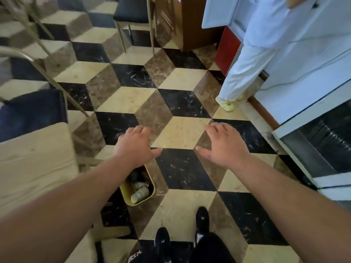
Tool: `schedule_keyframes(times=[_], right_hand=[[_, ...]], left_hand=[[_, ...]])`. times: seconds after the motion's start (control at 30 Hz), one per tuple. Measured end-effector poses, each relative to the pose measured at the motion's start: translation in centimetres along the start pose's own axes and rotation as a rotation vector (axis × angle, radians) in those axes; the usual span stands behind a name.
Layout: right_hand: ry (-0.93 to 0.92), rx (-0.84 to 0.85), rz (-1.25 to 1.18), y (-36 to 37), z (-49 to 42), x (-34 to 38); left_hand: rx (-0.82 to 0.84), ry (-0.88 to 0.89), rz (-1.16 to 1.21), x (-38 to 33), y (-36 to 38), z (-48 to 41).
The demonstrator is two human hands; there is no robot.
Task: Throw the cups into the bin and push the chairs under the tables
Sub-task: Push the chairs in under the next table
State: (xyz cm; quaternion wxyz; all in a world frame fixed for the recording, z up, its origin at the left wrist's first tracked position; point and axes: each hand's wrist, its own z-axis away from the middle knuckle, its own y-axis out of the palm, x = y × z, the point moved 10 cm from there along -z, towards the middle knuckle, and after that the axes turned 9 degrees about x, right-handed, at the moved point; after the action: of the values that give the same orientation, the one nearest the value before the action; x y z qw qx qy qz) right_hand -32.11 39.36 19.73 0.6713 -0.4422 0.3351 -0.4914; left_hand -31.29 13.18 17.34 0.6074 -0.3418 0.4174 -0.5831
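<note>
A small yellow bin (152, 193) stands on the floor beside the wooden table (36, 164), partly hidden under my left forearm. Crumpled cups (140, 194) lie inside it. My left hand (134, 145) hovers above and beyond the bin, fingers spread, holding nothing. To its right, my right hand (222, 145) is held out over the tiled floor, also empty with fingers apart. A chair with a dark blue seat (32, 112) and a metal frame stands at the left, next to the table. Another dark-seated chair (133, 14) stands at the far end.
The floor is patterned in black, cream and brown tiles. A person in white clothes and yellow shoes (266, 59) stands at the right by a white counter (307, 95). A wooden cabinet (191, 25) is at the back. My black shoes (182, 230) are below.
</note>
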Motion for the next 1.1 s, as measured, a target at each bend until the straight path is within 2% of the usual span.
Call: schedule_keyframes(times=[0.3, 0.43, 0.57, 0.87, 1.1], right_hand=[[-0.224, -0.021, 0.017, -7.5, -20.6, -3.6], [-0.323, 0.036, 0.057, -10.5, -28.3, -4.5], [-0.412, 0.024, 0.088, -14.6, -35.3, -3.5], [-0.643, 0.016, 0.182, -20.9, -49.7, 7.9], [-0.737, 0.036, 0.289, -25.6, -61.7, 17.4]], left_hand=[[-0.081, -0.227, 0.066, 3.1, -6.9, -14.3], [-0.089, -0.365, 0.137, 5.0, -9.8, -19.1], [-0.097, -0.471, 0.197, 7.6, -12.4, -22.0], [-0.118, -0.660, 0.299, 17.9, -16.2, -26.5], [-0.112, -0.777, 0.397, 29.7, -19.2, -32.5]])
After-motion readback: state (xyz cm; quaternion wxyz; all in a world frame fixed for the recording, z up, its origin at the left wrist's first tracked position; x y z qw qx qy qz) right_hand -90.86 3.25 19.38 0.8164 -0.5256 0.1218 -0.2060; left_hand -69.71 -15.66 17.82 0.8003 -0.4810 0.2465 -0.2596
